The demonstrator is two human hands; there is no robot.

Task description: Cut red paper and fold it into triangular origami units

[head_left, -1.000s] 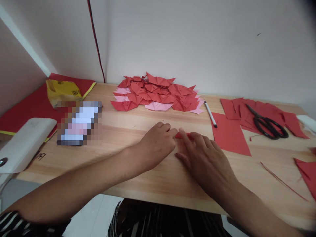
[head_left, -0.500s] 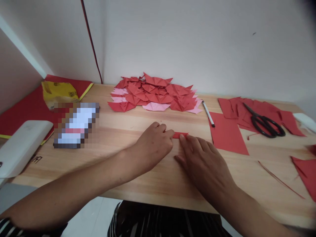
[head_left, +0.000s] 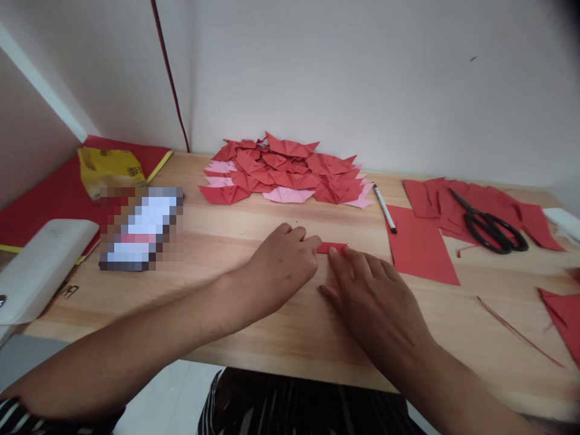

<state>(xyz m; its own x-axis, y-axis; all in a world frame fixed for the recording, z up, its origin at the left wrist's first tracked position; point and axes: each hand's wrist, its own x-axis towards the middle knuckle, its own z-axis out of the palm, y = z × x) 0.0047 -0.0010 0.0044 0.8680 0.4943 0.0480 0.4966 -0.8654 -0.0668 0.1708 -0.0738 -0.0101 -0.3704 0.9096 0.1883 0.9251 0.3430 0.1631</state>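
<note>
A small strip of folded red paper [head_left: 333, 248] lies on the table between my hands, mostly covered by them. My left hand [head_left: 290, 266] is closed with curled fingers at the paper's left end, its thumb and fingertips largely hidden. My right hand [head_left: 374, 290] lies flat, fingers stretched out, with the fingertips pressing on the strip's right part. Beyond my hands sits a pile of folded red and pink paper shapes [head_left: 290, 163] with pointed ends.
To the right are a marker [head_left: 385, 208], a red sheet [head_left: 421, 248], more red paper pieces [head_left: 492, 202] and black-handled scissors [head_left: 493, 229]. A thin red strip [head_left: 516, 329] lies nearer. On the left are a blurred phone [head_left: 147, 229], a yellow packet [head_left: 111, 169] and a white device [head_left: 49, 266].
Both hands stay at the folded red paper with hardly any movement. The camera's view has shifted very slightly.
</note>
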